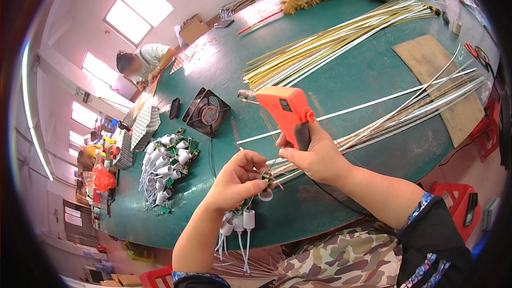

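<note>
My right hand is wrapped around the dark grip of an orange soldering gun, whose metal tip points left, raised above the table. Lower and to its left, my left hand pinches a small green circuit board between thumb and fingers. A short pinkish-red wire sticks out from the board, and a white round part shows just beneath it. Below that hand, several white cylindrical housings with white leads lie at the table's near edge.
The green table bears a pile of white housings with boards, a black fan, bundled yellow and white strips, long thin rods and a brown board. A person works at the far left. Red stools stand right.
</note>
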Demonstrator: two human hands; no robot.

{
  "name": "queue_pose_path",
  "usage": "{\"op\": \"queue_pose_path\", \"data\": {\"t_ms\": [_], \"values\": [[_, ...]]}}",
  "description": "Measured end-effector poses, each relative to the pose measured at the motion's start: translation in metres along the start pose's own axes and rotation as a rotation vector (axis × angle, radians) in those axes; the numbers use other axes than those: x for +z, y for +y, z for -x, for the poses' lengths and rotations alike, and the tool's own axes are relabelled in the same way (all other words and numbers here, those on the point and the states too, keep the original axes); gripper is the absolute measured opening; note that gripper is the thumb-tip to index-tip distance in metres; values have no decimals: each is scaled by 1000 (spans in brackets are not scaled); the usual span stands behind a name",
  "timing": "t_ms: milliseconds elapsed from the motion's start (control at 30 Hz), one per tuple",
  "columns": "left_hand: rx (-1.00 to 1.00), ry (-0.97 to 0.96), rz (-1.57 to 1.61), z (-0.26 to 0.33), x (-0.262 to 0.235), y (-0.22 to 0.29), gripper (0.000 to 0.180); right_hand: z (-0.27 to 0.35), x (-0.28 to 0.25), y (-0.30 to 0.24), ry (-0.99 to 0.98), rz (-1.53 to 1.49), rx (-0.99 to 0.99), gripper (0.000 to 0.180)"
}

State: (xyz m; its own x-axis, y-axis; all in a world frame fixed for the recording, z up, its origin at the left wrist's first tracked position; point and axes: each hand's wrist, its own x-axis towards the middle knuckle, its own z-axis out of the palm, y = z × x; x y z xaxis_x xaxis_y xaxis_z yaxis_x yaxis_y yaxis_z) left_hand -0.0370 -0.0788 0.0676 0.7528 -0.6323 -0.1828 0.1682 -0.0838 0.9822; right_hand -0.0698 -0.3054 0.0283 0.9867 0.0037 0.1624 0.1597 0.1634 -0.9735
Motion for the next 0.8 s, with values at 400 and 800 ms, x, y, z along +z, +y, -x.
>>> {"op": "queue_pose_path", "data": {"t_ms": [400,800], "values": [[47,113,483,-11,13,-6,20,11,13,13,-42,-104,-76,65],[90,125,-627,0,33,17,19,13,13,4,-49,-141,-35,36]]}}
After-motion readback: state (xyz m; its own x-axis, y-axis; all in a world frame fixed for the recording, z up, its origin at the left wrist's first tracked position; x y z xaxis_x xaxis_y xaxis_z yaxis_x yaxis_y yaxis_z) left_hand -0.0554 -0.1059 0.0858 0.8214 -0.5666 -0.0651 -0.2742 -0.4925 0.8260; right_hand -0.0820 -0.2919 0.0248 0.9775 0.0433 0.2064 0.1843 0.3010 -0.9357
